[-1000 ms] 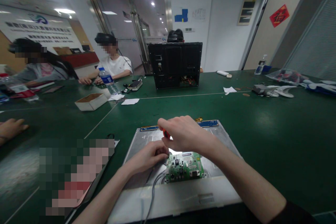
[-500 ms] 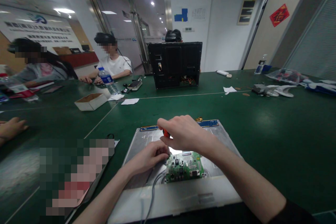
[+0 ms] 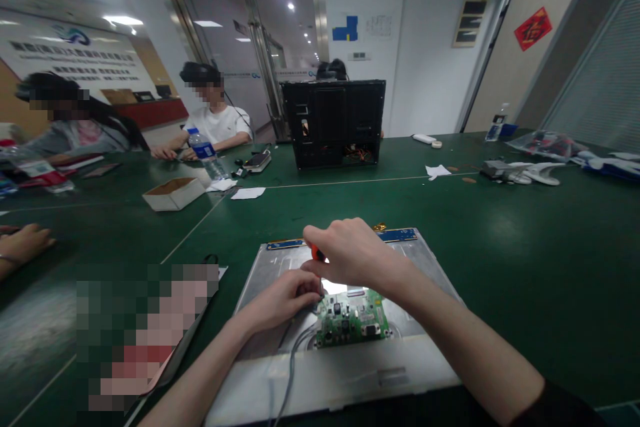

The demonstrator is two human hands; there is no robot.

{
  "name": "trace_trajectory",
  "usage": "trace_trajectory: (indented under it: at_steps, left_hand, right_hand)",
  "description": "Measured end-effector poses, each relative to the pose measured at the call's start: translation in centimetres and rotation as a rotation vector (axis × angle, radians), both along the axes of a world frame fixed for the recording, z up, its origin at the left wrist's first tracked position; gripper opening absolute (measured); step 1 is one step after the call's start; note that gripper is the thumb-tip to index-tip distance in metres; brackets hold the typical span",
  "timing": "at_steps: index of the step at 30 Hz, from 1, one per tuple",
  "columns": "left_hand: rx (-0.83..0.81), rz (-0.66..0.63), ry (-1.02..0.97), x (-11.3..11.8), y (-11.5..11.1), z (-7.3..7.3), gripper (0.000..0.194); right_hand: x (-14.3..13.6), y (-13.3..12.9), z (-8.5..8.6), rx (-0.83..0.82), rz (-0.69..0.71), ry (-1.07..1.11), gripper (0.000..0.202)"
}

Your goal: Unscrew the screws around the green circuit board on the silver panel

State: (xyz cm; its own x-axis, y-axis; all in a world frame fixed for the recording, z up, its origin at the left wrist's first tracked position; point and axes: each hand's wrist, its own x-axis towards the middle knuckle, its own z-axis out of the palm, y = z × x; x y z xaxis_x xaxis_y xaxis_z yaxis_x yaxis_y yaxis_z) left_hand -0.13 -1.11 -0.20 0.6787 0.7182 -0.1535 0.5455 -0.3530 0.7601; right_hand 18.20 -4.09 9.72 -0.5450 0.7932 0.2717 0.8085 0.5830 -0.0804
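Note:
A metal panel (image 3: pixel 420 360) lies flat on the green table, with a green circuit board (image 3: pixel 353 319) on it and a blue strip board (image 3: pixel 400 235) along its far edge. My right hand (image 3: pixel 350 252) is closed round the red-orange handle of a screwdriver (image 3: pixel 317 252), held upright over the board's far left corner. Beside the tool's lower end, my left hand (image 3: pixel 295 293) has its fingers curled together at that corner; what they pinch, if anything, is hidden. Grey cables (image 3: pixel 291 367) run from the board's left side towards me.
A black monitor housing (image 3: pixel 333 123) stands across the table (image 3: pixel 525 247). Left of it are a white box (image 3: pixel 173 195), a bottle (image 3: pixel 204 150) and two seated people. Another person's hand (image 3: pixel 27 243) rests at the left edge. Gloves (image 3: pixel 530 172) lie at the right.
My right hand has turned slightly round the screwdriver handle, its thumb a little to the right. My left hand stays at the board's corner. The other person's hand at the left edge has shifted slightly.

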Motion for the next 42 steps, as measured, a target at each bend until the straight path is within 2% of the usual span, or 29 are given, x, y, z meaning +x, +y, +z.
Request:
trace_trajectory:
  at_steps: [15, 21, 28, 30, 36, 42]
  left_hand:
    - [0.049, -0.03, -0.065, -0.3, 0.4, -0.1, 0.011]
    - [0.286, 0.158, -0.079, -0.6, 1.1, -0.3, 0.014]
    - [0.445, 0.249, -0.005, -0.8, 1.5, -0.3, 0.011]
    - [0.459, 0.256, 0.016, -0.8, 1.5, -0.4, 0.01]
    - [0.457, 0.164, 0.073, -0.5, 1.6, -1.0, 0.015]
    - [0.466, 0.221, 0.094, -0.1, 1.5, -1.3, 0.01]
  right_hand:
    - [1.3, 0.0, 1.0, 0.025, -0.032, 0.03, 0.025]
    - [1.9, 0.1, 1.1, 0.043, -0.06, 0.041, 0.024]
    - [1.9, 0.1, 1.1, 0.06, -0.057, 0.054, 0.024]
    - [1.9, 0.1, 1.1, 0.059, -0.053, 0.058, 0.024]
    - [1.8, 0.2, 1.1, 0.032, -0.067, 0.036, 0.025]
    - [1.7, 0.1, 1.2, 0.009, -0.058, 0.05, 0.025]
